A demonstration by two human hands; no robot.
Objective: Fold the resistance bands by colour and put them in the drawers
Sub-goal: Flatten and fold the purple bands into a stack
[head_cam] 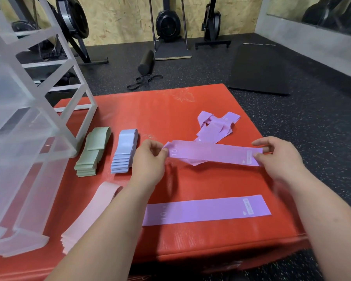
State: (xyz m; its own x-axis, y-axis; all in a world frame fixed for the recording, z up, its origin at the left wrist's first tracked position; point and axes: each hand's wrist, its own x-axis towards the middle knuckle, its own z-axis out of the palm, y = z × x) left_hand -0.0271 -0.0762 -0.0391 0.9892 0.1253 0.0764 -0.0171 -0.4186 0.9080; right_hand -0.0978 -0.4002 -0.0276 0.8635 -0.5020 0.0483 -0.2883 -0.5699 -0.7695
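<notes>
Purple band [215, 154], centre frame above the red mat [170, 110]: I am pinching its ends, left hand [150, 161] and right hand [280, 157] each in closed grip; second purple band [207, 209] lying flat below.

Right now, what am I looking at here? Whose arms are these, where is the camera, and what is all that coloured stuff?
There is no machine: a person wears a camera on the head, looking down at their own arms. The left hand and right hand each pinch one end of a purple band, stretched flat above a red mat. Another purple band lies flat nearer the person, and a tangled purple pile lies farther off. Folded green, blue and pink stacks sit on the left, beside clear plastic drawers.
</notes>
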